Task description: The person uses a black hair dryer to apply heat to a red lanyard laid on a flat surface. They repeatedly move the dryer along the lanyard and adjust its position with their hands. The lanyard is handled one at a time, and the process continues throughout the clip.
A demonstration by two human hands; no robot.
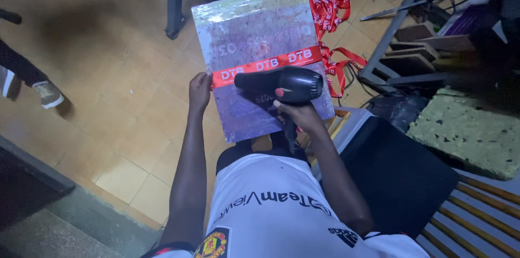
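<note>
Head view: right hand (301, 115) grips black hair dryer (283, 84) over red ribbon (265, 65) on board (260, 57) in lap; left hand (199, 88) pinches ribbon end; prob. best keep ribbon taut, dryer moving evenly.

A single head-worn camera looks steeply down from close above the seated wearer's lap, facing forward across a tiled floor (124, 90) toward desk legs (174, 3).

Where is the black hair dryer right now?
The black hair dryer is mid-picture, in the right hand, over the board, just below the red ribbon.
</note>
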